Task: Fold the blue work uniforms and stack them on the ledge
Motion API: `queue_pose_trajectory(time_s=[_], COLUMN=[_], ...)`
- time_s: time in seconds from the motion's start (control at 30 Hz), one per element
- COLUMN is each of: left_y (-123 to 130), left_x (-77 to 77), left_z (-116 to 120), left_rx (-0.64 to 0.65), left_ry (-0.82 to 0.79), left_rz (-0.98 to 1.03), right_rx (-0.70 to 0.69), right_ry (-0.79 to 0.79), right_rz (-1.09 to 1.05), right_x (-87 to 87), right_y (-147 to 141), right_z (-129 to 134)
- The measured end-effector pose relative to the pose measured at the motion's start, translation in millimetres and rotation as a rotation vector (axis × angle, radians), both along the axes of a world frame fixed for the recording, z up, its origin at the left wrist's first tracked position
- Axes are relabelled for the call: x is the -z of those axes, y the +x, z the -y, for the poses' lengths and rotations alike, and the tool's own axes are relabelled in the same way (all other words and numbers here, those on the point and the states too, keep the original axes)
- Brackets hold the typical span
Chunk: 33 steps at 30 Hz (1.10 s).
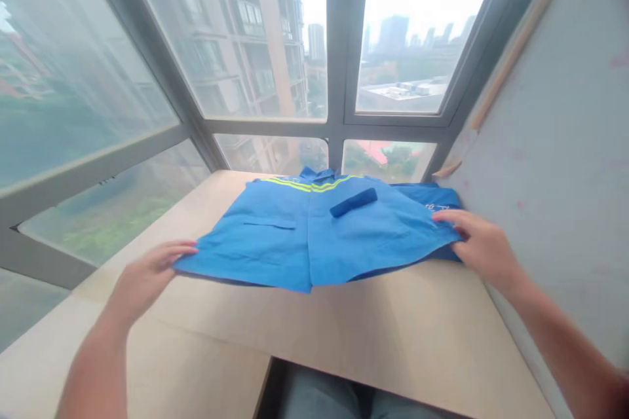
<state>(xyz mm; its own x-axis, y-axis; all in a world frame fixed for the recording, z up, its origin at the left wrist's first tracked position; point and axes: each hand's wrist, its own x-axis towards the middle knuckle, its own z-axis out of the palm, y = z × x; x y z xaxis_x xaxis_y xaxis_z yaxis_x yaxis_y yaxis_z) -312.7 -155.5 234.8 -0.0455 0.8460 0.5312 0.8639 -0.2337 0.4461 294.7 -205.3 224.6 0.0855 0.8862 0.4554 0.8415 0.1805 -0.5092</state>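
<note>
A blue jacket (265, 236) with yellow-green stripes lies spread front side up, its collar toward the window and its hem toward me. My left hand (147, 272) pinches the hem's left corner, and my right hand (479, 245) pinches the right corner. Between them the hem is stretched and looks lifted a little off the board, with a shadow beneath. On the jacket's right front sits a dark blue strip (354, 202); whether it is a pocket flap or loose I cannot tell. Partly under the jacket's right side is more folded blue cloth (449, 196) with white lettering.
The pale wooden surface (344, 334) ends in a cut-out edge near my legs. Framed windows (337, 65) close off the back and left. A white wall (560, 163) stands close on the right, with torn trim (447, 170) at its base.
</note>
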Motion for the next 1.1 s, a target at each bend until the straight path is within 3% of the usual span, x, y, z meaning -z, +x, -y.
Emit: queue_pose_trajectory(time_s=[0.03, 0.13, 0.2, 0.27, 0.33, 0.43, 0.6, 0.67, 0.73, 0.9, 1.0, 1.1], left_y=[3.0, 16.0, 22.6, 22.6, 16.0, 3.8, 14.0, 32.0, 56.5, 134.0, 175.0, 197.6], left_x=[39.6, 150.0, 198.6, 222.3, 227.0, 219.9, 218.0, 222.2, 227.1, 238.1, 241.7, 243.9], left_z=[9.1, 49.9, 74.7, 91.3, 100.8, 109.7, 125.8, 131.8, 136.4, 142.3, 141.2, 136.7], left_rx=[0.144, 0.131, 0.167, 0.166, 0.15, 0.142, 0.17, 0.119, 0.133, 0.414, 0.54, 0.592], left_ry=[-0.171, -0.411, -0.451, -0.423, -0.382, -0.309, -0.278, -0.3, -0.302, -0.27, -0.273, -0.296], left_rz=[0.045, 0.023, -0.045, -0.1, -0.132, -0.188, -0.478, -0.585, -0.631, -0.579, -0.514, -0.42], right_rx=[-0.021, -0.031, -0.02, -0.002, 0.009, 0.015, 0.083, 0.103, 0.033, -0.332, -0.41, -0.419], right_ry=[-0.051, -0.202, -0.263, -0.29, -0.299, -0.285, -0.268, -0.244, -0.205, -0.107, -0.068, -0.084], right_rz=[-0.038, -0.123, -0.131, -0.139, -0.167, -0.173, 0.237, 0.386, 0.459, 0.433, 0.368, 0.336], right_x=[43.4, 152.1, 195.2, 215.0, 218.8, 214.4, 218.0, 223.8, 231.4, 257.9, 269.8, 270.5], right_y=[-6.0, -16.6, -16.9, -12.7, -6.6, 0.1, -7.0, -20.7, -42.8, -118.8, -154.4, -171.4], right_z=[12.5, 45.9, 63.7, 76.5, 84.2, 89.8, 96.1, 99.1, 102.7, 109.5, 106.2, 100.2])
